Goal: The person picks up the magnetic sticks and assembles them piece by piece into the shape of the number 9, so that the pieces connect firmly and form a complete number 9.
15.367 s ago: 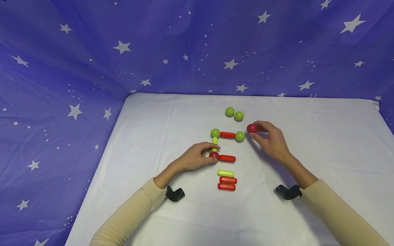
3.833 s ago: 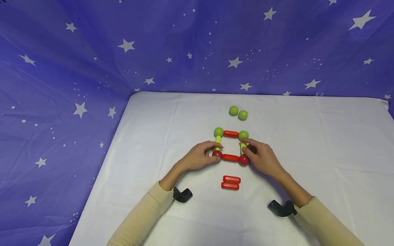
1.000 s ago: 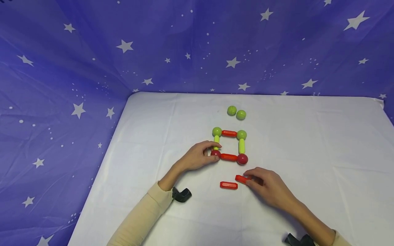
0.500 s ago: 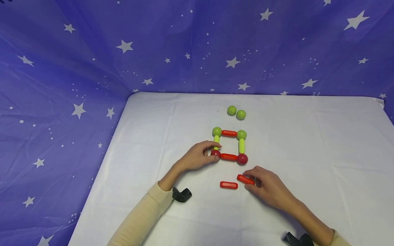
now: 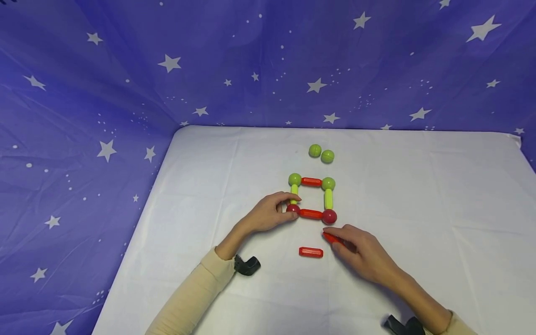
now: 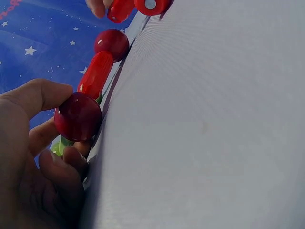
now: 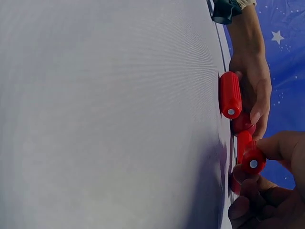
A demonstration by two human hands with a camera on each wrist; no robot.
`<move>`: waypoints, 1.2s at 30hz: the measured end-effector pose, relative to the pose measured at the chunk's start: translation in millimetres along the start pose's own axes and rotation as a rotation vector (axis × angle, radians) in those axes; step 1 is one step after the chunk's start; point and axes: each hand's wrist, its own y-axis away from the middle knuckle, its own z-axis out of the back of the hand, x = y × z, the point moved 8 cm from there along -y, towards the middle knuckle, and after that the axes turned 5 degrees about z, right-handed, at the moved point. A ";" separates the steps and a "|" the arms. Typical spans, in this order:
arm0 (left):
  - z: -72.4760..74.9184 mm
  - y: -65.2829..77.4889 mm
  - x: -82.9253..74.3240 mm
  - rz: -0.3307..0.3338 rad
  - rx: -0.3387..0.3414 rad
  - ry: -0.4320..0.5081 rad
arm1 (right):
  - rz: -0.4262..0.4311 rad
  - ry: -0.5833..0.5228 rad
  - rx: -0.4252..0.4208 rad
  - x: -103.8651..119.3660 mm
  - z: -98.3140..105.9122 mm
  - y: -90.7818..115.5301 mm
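A square of magnetic rods and balls lies on the white cloth. Its far corners are green balls point(image 5: 295, 179), its near corners red balls point(image 5: 329, 217). Red rods point(image 5: 311, 214) form the near and far sides, yellow-green rods point(image 5: 328, 199) the other two. My left hand point(image 5: 268, 214) grips the near-left red ball point(image 6: 78, 117), thumb and fingers around it. My right hand point(image 5: 366, 253) pinches a loose red rod point(image 5: 331, 237), tilted, just below the near-right corner; the right wrist view shows the pale round end of this rod point(image 7: 253, 162).
One more red rod point(image 5: 311, 252) lies on the cloth point(image 5: 234, 177) left of my right hand. Two loose green balls point(image 5: 321, 153) sit side by side beyond the square. A blue starred curtain point(image 5: 268, 65) rises behind the table.
Earlier the square lacked its near-right red ball and right-hand rod; both are now in place. My right hand has drawn one red rod rightward from its pair and turned it. The left hand stays put.
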 end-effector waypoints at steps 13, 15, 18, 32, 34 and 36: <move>0.1 -0.4 1.3 0.001 -0.003 0.003 | -0.054 0.000 0.012 0.4 -2.7 -4.1; 0.1 -0.4 1.7 0.003 -0.004 0.000 | -0.070 0.003 0.009 -0.2 -3.0 -4.5; 0.1 -0.6 2.1 0.006 -0.004 -0.004 | -0.082 -0.004 0.008 -1.0 -3.6 -5.0; 0.4 -0.3 1.6 0.006 0.010 -0.002 | -0.146 -0.002 -0.018 -7.8 -0.9 -5.1; 0.2 -0.5 2.0 0.008 0.010 -0.003 | -0.147 -0.002 -0.026 -8.6 -1.1 -5.4; 0.0 -0.7 2.1 0.009 0.009 -0.007 | -0.146 -0.002 -0.033 -9.1 -1.0 -5.7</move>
